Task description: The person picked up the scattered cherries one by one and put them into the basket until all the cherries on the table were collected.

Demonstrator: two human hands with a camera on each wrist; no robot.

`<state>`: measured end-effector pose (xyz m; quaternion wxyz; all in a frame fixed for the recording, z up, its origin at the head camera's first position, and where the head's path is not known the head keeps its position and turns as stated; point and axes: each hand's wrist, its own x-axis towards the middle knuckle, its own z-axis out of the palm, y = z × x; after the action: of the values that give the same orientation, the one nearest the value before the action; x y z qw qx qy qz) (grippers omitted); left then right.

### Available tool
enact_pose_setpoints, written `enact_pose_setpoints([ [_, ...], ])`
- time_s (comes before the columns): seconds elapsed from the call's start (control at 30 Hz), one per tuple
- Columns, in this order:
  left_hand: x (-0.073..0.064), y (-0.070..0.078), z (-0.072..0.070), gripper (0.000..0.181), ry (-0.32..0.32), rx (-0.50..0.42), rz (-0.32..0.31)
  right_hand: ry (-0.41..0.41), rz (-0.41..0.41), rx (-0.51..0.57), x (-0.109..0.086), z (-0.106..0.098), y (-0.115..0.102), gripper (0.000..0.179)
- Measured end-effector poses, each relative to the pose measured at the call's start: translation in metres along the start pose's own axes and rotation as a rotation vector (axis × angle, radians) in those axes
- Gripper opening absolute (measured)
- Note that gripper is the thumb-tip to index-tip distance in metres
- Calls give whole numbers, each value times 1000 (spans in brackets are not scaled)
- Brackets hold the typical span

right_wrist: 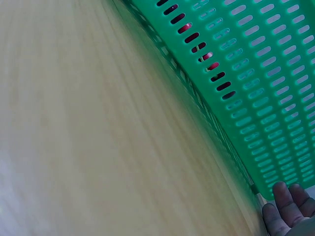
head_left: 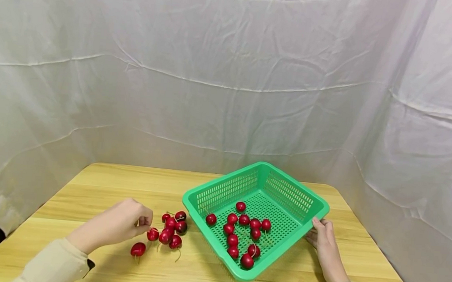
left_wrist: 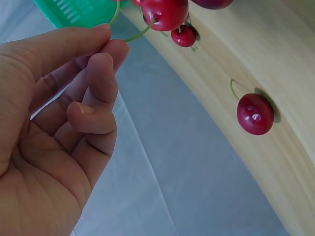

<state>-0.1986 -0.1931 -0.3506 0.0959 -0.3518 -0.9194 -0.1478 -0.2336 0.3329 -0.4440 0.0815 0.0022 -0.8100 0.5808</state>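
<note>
My left hand (head_left: pixel 124 221) has its thumb and forefinger together at the green stem of a red cherry (head_left: pixel 152 234), left of a small pile of cherries (head_left: pixel 166 236). In the left wrist view the fingertips (left_wrist: pixel 106 34) pinch that thin stem, and the cherry (left_wrist: pixel 167 12) hangs close by. A lone cherry (head_left: pixel 138 249) lies nearer the front. My right hand (head_left: pixel 325 244) holds the green plastic basket (head_left: pixel 226 183) by its right corner, thumb on the rim and fingers outside, partly hidden. Several cherries (head_left: pixel 244 220) are scattered on the basket's slotted floor.
A light wooden table (head_left: pixel 126 186) lies under everything. Pale cloth (head_left: pixel 228 114) hangs behind it and along both sides. The basket's high rim rises just right of the cherry pile.
</note>
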Motion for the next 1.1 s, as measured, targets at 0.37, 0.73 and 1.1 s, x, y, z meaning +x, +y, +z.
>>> enact_pose_setpoints([
  [0.37, 2, 0, -8, 25, 15, 5, -17, 14, -10, 11, 1, 2, 1, 60],
  [0.73, 5, -2, -20, 22, 26, -48, -39, 27, -5, 25, 3, 1, 3, 56],
  [1.1, 16, 0, -43, 18, 30, -112, -82, 16, -3, 20, 1, 2, 1, 61],
])
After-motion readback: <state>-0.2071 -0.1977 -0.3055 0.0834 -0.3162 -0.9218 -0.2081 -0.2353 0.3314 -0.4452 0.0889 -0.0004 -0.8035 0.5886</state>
